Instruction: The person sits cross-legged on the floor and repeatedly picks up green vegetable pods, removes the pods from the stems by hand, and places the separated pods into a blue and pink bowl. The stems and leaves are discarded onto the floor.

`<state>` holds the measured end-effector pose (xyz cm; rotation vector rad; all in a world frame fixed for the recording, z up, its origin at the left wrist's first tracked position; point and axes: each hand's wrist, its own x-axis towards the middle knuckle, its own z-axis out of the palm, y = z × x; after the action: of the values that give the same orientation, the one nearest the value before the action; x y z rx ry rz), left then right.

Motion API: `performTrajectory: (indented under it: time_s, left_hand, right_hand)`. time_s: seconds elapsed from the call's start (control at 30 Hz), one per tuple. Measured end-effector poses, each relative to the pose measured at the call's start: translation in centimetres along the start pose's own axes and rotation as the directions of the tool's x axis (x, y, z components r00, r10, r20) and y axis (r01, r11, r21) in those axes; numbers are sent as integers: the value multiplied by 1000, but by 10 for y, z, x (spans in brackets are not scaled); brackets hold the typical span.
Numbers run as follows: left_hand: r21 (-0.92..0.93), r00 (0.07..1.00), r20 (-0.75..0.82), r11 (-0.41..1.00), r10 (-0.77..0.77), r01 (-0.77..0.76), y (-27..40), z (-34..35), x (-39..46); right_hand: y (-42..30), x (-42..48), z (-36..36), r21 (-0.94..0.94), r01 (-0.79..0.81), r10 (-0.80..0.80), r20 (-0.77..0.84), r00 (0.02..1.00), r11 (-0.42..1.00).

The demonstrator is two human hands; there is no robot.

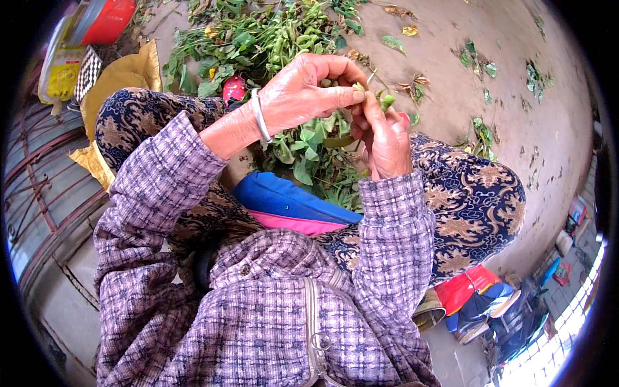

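My left hand [309, 92], with a silver bangle [261, 115] at its wrist, pinches a small green pod [359, 86] between thumb and fingertips. Touching it is my right hand [387, 140], whose thumb and finger meet the left fingertips; a green pod [387, 102] sticks out from it beside the fingers. Stalks and leaves partly show around both hands, and the inner fingers are hidden. Below them lie green leaves [309, 145] between my legs. Beyond my left hand rests a heap of pod-bearing bean plants [275, 38] on the ground.
Blue cloth [290, 196] lies across my lap. A yellow sack [123, 70], a clear plastic bag [62, 63] and a red container [109, 22] are at the upper left. Loose leaves dot the concrete floor [445, 58]. Shoes [503, 304] and a metal can [429, 312] stand at the lower right.
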<state>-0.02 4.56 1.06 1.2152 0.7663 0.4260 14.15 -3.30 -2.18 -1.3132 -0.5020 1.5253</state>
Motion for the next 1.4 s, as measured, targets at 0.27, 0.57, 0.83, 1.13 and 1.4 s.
performTrajectory:
  time_s: [0.27,0.57,0.83,1.13,1.4]
  left_hand:
    - [-113,986,-63,983,-155,148,-15,-3,-3]
    - [118,987,-105,983,-125,137,-35,10,-2]
    - [-18,976,55,977,-209,210,-26,-3,-5]
    - [-358,956,228,897,-184,258,-18,-16,-9]
    - [-526,986,132,835,-106,160,-20,2,-14]
  right_hand:
    - [0,0,1,-41,46,-47,-34,998,998]
    - [0,-2,-2,-169,-53,34,-111,993,984]
    - [-11,-4,0,-63,-106,96,-140,985,992]
    - [-14,-11,-14,-174,-235,271,224,936,956]
    - [-2,-9,-16,61,-190,159,337,928,980]
